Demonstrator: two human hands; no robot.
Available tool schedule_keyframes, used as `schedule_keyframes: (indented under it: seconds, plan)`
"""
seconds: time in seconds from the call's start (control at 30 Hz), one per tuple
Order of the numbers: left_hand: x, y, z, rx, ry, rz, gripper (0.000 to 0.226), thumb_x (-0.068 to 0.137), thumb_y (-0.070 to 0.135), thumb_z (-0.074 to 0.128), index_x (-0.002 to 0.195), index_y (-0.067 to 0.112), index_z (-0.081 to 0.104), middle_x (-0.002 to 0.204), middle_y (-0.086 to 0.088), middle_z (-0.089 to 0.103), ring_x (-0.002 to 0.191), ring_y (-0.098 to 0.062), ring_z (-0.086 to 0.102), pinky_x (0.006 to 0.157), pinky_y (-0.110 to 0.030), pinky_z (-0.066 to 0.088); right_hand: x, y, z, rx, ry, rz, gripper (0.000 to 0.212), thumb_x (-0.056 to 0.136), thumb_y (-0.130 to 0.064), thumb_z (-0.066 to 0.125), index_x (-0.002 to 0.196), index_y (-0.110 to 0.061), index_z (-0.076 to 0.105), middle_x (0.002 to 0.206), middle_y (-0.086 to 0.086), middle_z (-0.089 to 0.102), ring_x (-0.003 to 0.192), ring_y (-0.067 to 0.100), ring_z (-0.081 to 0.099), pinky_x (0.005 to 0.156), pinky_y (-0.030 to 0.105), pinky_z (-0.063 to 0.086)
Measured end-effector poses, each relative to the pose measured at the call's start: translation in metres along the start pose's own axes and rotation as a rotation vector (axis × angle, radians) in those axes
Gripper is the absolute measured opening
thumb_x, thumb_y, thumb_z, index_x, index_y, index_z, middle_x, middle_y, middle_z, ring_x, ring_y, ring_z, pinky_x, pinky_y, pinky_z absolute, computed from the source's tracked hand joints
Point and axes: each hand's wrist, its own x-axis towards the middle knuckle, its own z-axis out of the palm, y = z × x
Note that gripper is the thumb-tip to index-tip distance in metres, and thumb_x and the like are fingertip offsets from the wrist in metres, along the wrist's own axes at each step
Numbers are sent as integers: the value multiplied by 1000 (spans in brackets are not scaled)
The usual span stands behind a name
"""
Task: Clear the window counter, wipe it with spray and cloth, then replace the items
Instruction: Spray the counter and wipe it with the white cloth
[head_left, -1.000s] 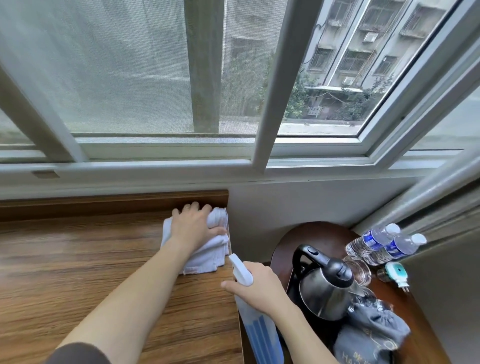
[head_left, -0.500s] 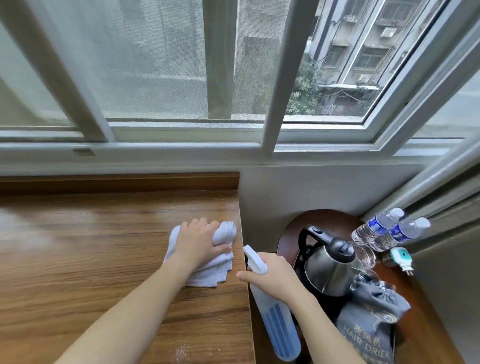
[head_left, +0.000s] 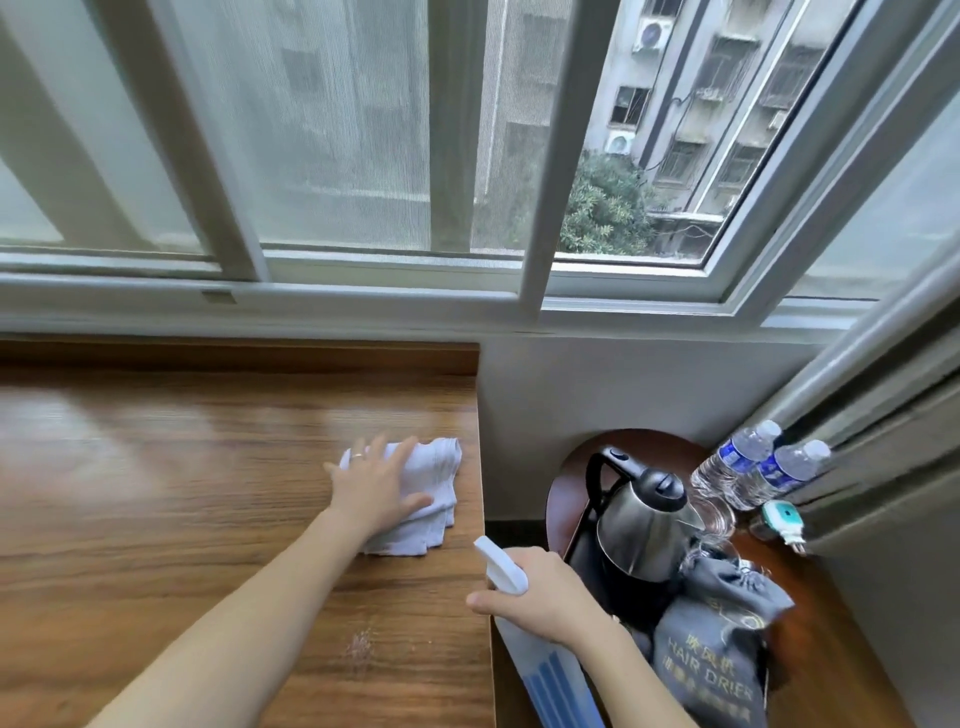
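A wooden window counter (head_left: 156, 493) fills the left half of the view. My left hand (head_left: 376, 486) lies flat with spread fingers on a folded white cloth (head_left: 434, 483), pressing it onto the counter near the right edge. My right hand (head_left: 540, 597) grips the neck of a spray bottle (head_left: 540, 675) with a white nozzle, held just past the counter's right edge. The bottle's lower part runs out of the frame.
A round dark side table (head_left: 841, 649) stands lower at the right with a steel kettle (head_left: 641, 525), two water bottles (head_left: 753, 467), a glass (head_left: 719, 517), a grey hair dryer bag (head_left: 711, 660) and a small plug-in device (head_left: 782, 522). Window frame and curtain (head_left: 883, 441) close off the back.
My left hand has slid the cloth from the counter's back right corner toward me along the right edge. The right hand keeps hold of the spray bottle.
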Motion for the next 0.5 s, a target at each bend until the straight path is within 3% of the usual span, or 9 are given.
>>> schedule_keyframes:
  seconds: [0.2,0.5]
  plan:
    - [1,-8,7,-46,14,49,68,89,53,57,148,36,28,140,-6,37,133,-33,31,99,-53,38,-13,-6,14,37,23,16,56,67,-62,69,81,-11,52,68,-8,54,65,8,47,63,29,36]
    - [27,-16,14,6,16,117,57,98,53,40,148,31,23,140,-11,31,129,-33,34,108,-50,27,-28,-13,43,96,15,36,47,70,-57,73,78,-13,57,69,-10,56,63,4,47,61,23,37]
